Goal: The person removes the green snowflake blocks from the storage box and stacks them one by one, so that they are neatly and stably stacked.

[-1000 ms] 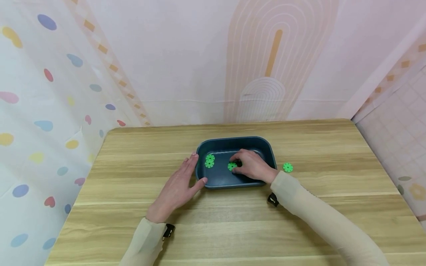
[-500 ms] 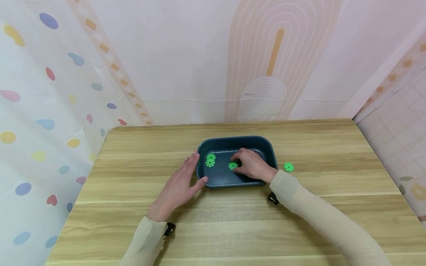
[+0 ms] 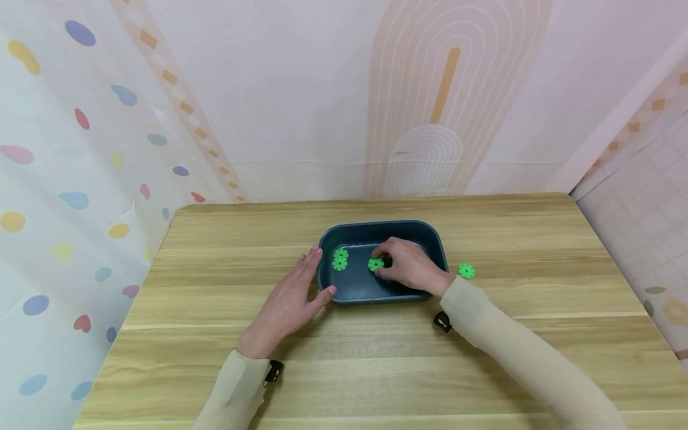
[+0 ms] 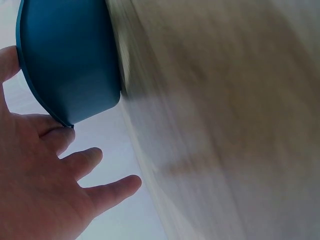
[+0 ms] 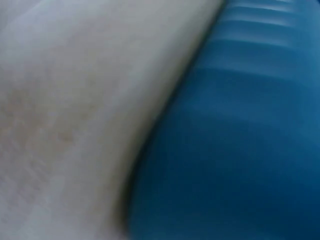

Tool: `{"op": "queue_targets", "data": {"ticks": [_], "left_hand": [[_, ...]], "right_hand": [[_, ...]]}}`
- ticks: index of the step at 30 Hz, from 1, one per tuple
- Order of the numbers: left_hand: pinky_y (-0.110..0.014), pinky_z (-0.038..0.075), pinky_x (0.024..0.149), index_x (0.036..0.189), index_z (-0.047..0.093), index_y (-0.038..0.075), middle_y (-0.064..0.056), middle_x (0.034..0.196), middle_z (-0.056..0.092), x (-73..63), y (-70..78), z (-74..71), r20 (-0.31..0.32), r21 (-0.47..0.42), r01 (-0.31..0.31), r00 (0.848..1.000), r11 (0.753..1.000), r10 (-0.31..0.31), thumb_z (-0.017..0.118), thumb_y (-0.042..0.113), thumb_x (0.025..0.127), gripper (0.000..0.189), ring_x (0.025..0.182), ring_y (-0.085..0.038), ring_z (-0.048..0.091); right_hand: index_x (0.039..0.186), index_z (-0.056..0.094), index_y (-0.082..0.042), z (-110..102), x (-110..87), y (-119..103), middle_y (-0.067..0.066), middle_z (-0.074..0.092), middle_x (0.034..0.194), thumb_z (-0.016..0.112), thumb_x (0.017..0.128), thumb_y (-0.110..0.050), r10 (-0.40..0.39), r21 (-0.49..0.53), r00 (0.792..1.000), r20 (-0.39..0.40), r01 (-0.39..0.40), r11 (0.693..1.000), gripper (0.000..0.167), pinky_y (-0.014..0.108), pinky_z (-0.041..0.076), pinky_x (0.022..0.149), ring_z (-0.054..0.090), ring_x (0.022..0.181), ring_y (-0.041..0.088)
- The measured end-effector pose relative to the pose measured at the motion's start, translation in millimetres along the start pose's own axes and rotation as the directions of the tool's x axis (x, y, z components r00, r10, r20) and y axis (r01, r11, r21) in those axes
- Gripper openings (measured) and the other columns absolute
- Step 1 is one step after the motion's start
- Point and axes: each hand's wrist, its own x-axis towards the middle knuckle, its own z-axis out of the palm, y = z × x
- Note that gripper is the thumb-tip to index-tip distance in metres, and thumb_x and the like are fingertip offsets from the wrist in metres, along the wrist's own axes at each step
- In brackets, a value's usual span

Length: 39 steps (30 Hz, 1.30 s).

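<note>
A dark blue tray (image 3: 357,290) stands on the wooden table; in the right wrist view only its blurred wall (image 5: 235,150) shows beside the tabletop. My left hand (image 3: 285,304) is spread at the tray's left end. In the left wrist view, thumb and index finger of this hand (image 4: 40,175) touch the rim, the other fingers extended free. Inside the tray, my right hand (image 3: 409,267) pinches a green notched disc (image 3: 375,264) between thumb and fingertips. Two more green notched discs (image 3: 340,263) lie overlapping at the tray's left side.
Right of the tray, another green notched disc (image 3: 466,271) lies on the table (image 3: 365,370), close to the right sleeve. A patterned cloth (image 3: 301,107) hangs behind the table's far edge.
The disc at my right fingertips has shifted slightly away from me, the right hand moving a little with it. My left hand keeps its place at the tray.
</note>
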Motion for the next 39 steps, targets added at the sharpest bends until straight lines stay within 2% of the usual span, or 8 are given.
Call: {"op": "queue_targets", "data": {"ticks": [6, 16, 26, 39], "left_hand": [[-0.055, 0.030, 0.121, 0.166, 0.018, 0.007, -0.008, 0.172, 0.018, 0.0, -0.7, 0.2, -0.005, 0.000, 0.000, 1.000, 1.000, 0.000, 0.053, 0.056, 0.103, 0.087, 0.156, -0.035, 0.022], [-0.057, 0.031, 0.120, 0.166, 0.019, 0.007, -0.008, 0.171, 0.018, 1.0, -0.6, 0.4, -0.011, 0.004, 0.007, 1.000, 1.000, -0.007, 0.053, 0.055, 0.103, 0.086, 0.156, -0.036, 0.023], [-0.056, 0.031, 0.120, 0.166, 0.019, 0.007, -0.008, 0.171, 0.019, 1.3, -1.6, 0.7, -0.017, 0.002, 0.002, 1.000, 1.000, -0.002, 0.053, 0.056, 0.103, 0.087, 0.155, -0.035, 0.024], [-0.057, 0.032, 0.120, 0.166, 0.020, 0.007, -0.008, 0.171, 0.019, 1.6, -2.1, 1.2, -0.023, -0.002, 0.000, 1.000, 1.000, 0.000, 0.053, 0.057, 0.102, 0.087, 0.155, -0.036, 0.024]], "right_hand": [[0.120, 0.075, -0.008, -10.7, -6.4, -2.9, 0.003, 0.068, 0.112, 0.080, 0.092, -0.020, -0.010, 0.047, 0.998, -0.064, 0.013, 0.999, 0.031, 0.037, 0.055, 0.085, 0.063, 0.099, 0.019], [0.121, 0.075, -0.008, -27.9, -20.0, -3.8, 0.005, 0.068, 0.116, 0.080, 0.092, -0.021, -0.016, 0.111, 0.988, -0.155, 0.033, 0.993, 0.032, 0.044, 0.053, 0.092, 0.064, 0.107, 0.028], [0.122, 0.073, -0.007, -39.7, -30.3, -1.3, 0.006, 0.068, 0.120, 0.080, 0.092, -0.019, 0.010, 0.177, 0.982, -0.189, 0.024, 0.984, 0.034, 0.050, 0.053, 0.097, 0.064, 0.112, 0.031], [0.125, 0.072, -0.007, -54.1, -47.0, 5.4, 0.008, 0.068, 0.121, 0.080, 0.092, -0.019, 0.028, 0.184, 0.972, -0.232, 0.015, 0.983, 0.036, 0.054, 0.050, 0.100, 0.062, 0.114, 0.034]]}}
